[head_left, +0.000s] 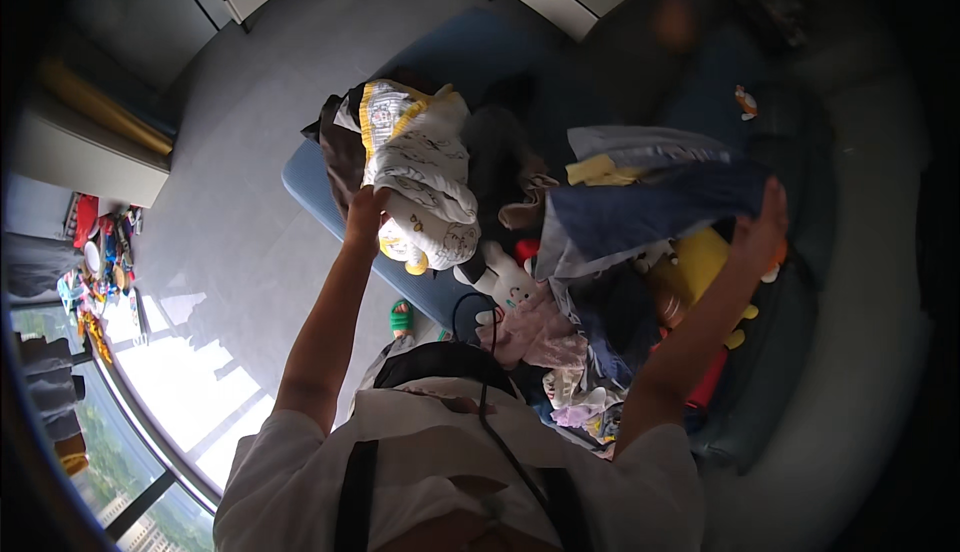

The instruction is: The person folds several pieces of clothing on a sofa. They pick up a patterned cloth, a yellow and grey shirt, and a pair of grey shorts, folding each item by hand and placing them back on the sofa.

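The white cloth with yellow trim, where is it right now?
In the head view, the white cloth is left of centre, at the left hand, near the white plush toy.

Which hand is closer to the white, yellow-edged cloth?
Left. The left hand touches the white cloth; the right hand is well rightward, at the blue cloth.

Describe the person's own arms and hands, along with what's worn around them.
The left hand and right hand show no gloves. Both forearms are bare, with loose, short, whitish sleeves on the upper arms. Dark straps cross the whitish top, and a thin black cable runs down its front.
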### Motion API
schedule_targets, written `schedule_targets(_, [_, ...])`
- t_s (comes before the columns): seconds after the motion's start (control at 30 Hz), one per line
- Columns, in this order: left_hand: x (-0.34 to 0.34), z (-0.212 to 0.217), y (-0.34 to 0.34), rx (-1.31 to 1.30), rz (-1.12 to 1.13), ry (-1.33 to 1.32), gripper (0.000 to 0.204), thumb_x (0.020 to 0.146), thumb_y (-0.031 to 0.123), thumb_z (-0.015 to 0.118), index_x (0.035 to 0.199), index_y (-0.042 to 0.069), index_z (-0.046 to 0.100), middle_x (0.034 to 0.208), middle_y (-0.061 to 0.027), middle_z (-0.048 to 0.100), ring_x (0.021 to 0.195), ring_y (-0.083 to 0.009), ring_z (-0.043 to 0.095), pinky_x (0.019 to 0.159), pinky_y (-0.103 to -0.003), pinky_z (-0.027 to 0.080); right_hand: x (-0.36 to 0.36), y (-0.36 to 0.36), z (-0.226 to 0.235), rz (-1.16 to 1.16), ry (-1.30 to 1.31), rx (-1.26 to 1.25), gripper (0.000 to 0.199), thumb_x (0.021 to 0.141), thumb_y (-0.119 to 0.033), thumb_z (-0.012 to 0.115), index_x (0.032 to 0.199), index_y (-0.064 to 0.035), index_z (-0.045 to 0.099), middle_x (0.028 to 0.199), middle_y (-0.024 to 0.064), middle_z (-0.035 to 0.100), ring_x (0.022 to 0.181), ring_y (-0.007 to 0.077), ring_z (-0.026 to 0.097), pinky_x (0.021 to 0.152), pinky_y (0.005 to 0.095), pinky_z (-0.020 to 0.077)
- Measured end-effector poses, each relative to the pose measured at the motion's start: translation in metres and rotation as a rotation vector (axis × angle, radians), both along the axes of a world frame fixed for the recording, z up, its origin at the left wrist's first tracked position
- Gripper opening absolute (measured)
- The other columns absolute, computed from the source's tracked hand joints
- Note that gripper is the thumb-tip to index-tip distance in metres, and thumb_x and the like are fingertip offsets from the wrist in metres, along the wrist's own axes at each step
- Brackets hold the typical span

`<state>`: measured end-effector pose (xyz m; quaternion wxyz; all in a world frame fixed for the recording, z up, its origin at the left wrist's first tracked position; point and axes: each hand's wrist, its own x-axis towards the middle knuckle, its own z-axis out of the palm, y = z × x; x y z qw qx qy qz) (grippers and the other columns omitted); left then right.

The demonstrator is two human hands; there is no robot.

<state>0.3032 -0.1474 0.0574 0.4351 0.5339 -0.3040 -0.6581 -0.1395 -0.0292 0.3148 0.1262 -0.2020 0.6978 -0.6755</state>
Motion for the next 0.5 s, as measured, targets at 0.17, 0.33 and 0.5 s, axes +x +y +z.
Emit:
schedule_targets(0.17, [0.012,-0.011,0.010,0.121,-0.013,0.036,0.011,0.078,0.020,0.059,0.084,0.013,0.051,0.080,0.0022,0.055,0.076,-0.0105,0.053,0.070,-0.029,0.043,-0.075,0.142,-0.046,-0.268,0.262,0.010,0.044,0.085,-0.021,0.056,0.124,-0.0040,0.045,0.122,0.0116,0.047,0.107,0.0206,0.046,0.078,0.0332,0.0425])
schedule_targets(0.33, [0.013,-0.002,0.008,0.123,-0.040,0.116,0.010,0.079,0.019,0.056,0.087,0.013,0.052,0.081,0.0029,0.055,0.076,-0.0105,0.053,0.070,-0.030,0.043,-0.073,0.250,-0.149,-0.472,0.339,-0.063,0.033,0.084,-0.012,0.054,0.116,-0.0048,0.047,0.095,0.0091,0.058,0.071,0.0148,0.054,0.051,0.0240,0.0427])
schedule_targets(0.5, [0.000,0.027,0.005,0.047,-0.098,0.175,0.010,0.082,0.017,0.052,0.092,0.015,0.050,0.088,0.0019,0.055,0.082,-0.0122,0.051,0.073,-0.031,0.042,0.057,0.159,-0.205,0.231,-0.003,-0.203,0.030,0.082,-0.018,0.057,0.109,-0.0044,0.053,0.092,0.0053,0.059,0.070,0.0107,0.055,0.056,0.0215,0.0439])
